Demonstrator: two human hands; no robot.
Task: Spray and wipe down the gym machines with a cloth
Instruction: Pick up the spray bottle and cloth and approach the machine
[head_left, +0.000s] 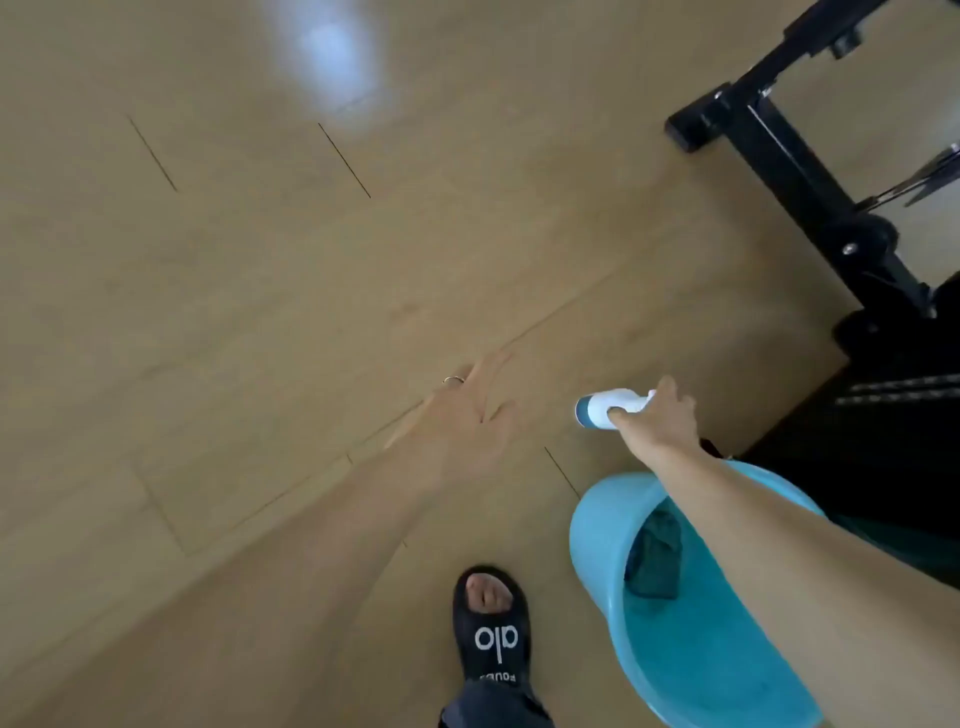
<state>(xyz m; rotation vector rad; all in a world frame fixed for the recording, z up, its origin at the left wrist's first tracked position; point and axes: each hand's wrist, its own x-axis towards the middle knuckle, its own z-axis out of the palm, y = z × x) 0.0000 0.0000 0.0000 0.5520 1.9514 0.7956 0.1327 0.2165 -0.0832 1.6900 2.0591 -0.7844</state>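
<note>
1. Floor: wood-look planks, smooth, with a soft sheen and a pale glare at 12 o'clock.
2. Gym machine frame, 2 o'clock: glossy black metal.
3. Basin, 5 o'clock: smooth turquoise plastic, holding a dark teal cloth.
4. Slide sandal, 6 o'clock: matt black.

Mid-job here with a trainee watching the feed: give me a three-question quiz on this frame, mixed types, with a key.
1. True or false: the left hand holds the cloth.
2. Which hand grips the spray bottle? A) left B) right C) neither
3. Fill in: the dark cloth lies inside the blue ____.

Key: 1 false, it is open and holds nothing; 2 B; 3 basin, standing on the floor beside the black machine frame.
</note>
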